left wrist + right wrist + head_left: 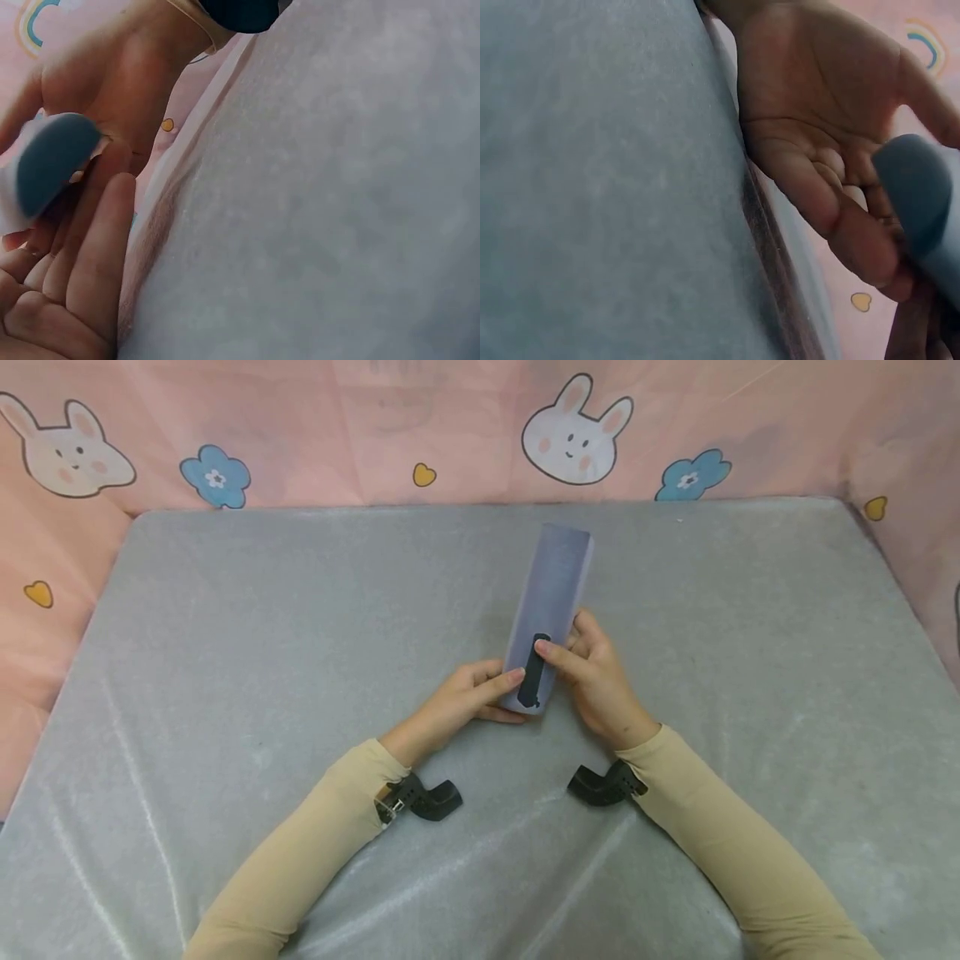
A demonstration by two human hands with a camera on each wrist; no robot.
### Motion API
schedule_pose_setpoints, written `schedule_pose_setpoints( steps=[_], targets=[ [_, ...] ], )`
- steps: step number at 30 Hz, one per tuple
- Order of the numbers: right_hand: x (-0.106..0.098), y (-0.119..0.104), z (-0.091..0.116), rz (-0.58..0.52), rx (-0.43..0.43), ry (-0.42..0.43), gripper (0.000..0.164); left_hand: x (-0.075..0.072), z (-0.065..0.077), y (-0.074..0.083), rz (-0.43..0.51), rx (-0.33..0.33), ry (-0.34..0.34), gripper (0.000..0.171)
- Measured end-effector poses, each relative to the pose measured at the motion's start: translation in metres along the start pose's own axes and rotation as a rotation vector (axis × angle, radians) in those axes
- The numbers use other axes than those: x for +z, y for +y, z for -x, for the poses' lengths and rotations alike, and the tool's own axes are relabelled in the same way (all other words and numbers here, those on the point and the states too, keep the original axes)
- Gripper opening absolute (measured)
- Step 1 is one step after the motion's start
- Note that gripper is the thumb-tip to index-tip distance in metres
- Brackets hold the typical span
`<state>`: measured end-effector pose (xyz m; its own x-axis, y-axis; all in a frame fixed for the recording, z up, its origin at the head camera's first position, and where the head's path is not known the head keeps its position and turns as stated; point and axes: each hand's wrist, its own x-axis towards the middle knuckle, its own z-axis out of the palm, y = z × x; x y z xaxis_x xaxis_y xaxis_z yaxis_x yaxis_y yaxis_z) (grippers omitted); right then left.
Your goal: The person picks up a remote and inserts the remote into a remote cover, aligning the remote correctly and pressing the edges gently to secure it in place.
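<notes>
A long, slim lavender-blue case [555, 577] tilts away from the person above the table, held in both hands. On its face is a dark elongated mark [533, 677] toward the near end. The left hand [472, 693] grips the lower left edge, thumb on the face and fingers beneath. The right hand [596, 672] grips the right side, its thumb lying on the dark mark and its fingers behind. In the left wrist view the rounded end of the case [60, 161] shows between the hands; the right wrist view shows a rounded end [919, 187] too.
A grey velvety cloth [262, 610] covers the table, with creases near the front. Pink fabric [300, 435] printed with rabbits, flowers and hearts stands behind and at the sides. Black devices [435, 797] are strapped at both wrists, below beige sleeves.
</notes>
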<state>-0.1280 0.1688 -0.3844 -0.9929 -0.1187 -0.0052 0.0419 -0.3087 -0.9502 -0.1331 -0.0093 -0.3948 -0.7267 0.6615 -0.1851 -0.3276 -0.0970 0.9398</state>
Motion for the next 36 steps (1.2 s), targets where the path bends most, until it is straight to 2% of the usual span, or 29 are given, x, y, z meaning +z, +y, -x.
schedule_pose_setpoints(
  steps=[6, 14, 18, 21, 24, 29, 36],
  targets=[
    [0.001, 0.0, 0.001, 0.074, 0.023, -0.028, 0.03, 0.002, -0.004, -0.004, -0.074, -0.047, 0.048, 0.03],
    [-0.004, 0.0, -0.002, 0.055, 0.072, -0.013, 0.038, 0.001, -0.003, -0.003, -0.071, -0.035, -0.011, 0.027],
    [-0.005, -0.002, -0.003, 0.037, 0.083, -0.021, 0.036, 0.001, -0.002, -0.002, -0.052, -0.046, -0.008, 0.028],
    [-0.003, -0.003, -0.002, 0.043, 0.069, -0.033, 0.037, 0.002, -0.002, 0.0, -0.057, -0.081, 0.015, 0.028],
    [-0.002, -0.004, -0.001, 0.062, 0.048, -0.027, 0.039, 0.002, -0.003, 0.0, -0.109, -0.105, 0.024, 0.036],
    [0.002, -0.004, 0.001, 0.104, 0.026, 0.014, 0.041, 0.003, -0.003, -0.002, -0.201, -0.09, 0.016, 0.052],
    [0.009, -0.002, 0.005, 0.184, -0.019, 0.025, 0.042, 0.006, -0.003, -0.005, -0.248, -0.091, 0.101, 0.043]
  ],
)
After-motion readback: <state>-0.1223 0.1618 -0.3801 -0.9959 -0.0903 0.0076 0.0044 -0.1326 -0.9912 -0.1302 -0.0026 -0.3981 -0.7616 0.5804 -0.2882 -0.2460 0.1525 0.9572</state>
